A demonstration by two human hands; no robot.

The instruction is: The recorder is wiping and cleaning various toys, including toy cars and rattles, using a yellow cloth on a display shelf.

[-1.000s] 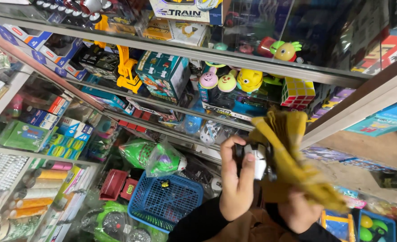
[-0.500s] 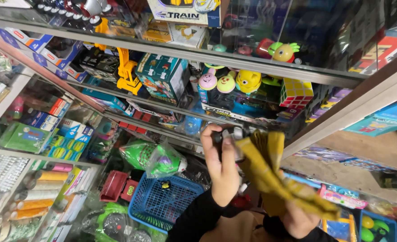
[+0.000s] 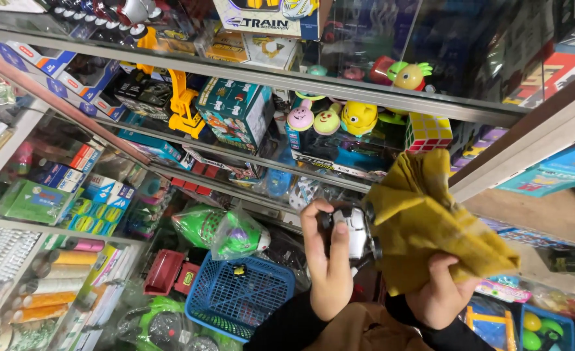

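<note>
Toy car point(image 3: 351, 233), white with black wheels, sits just below the middle of the frame, and your left hand point(image 3: 330, 270) is clamped on it: fingers wrapped up its left side, thumb over the near end. Start wide, though. Glass shelves point(image 3: 339, 88) fill the upper half of the frame, crowded with boxed toys, a yellow digger point(image 3: 182, 104) at upper left of centre, and small round plastic figures point(image 3: 330, 118) near the middle. Lower down, a blue plastic basket point(image 3: 239, 296) sits at bottom centre, just left of your left forearm.

Your right hand point(image 3: 440, 296), at lower right, is closed on a yellow cloth point(image 3: 430, 224), which rises from the fist and spreads up and to the right.

The car's long axis runs roughly up and down the picture. The cloth lies directly to its right, with its left edge touching or overlapping the car's right side; you cannot tell which. Your left hand is the nearer one to the car; the right reaches it only through the cloth.
</note>
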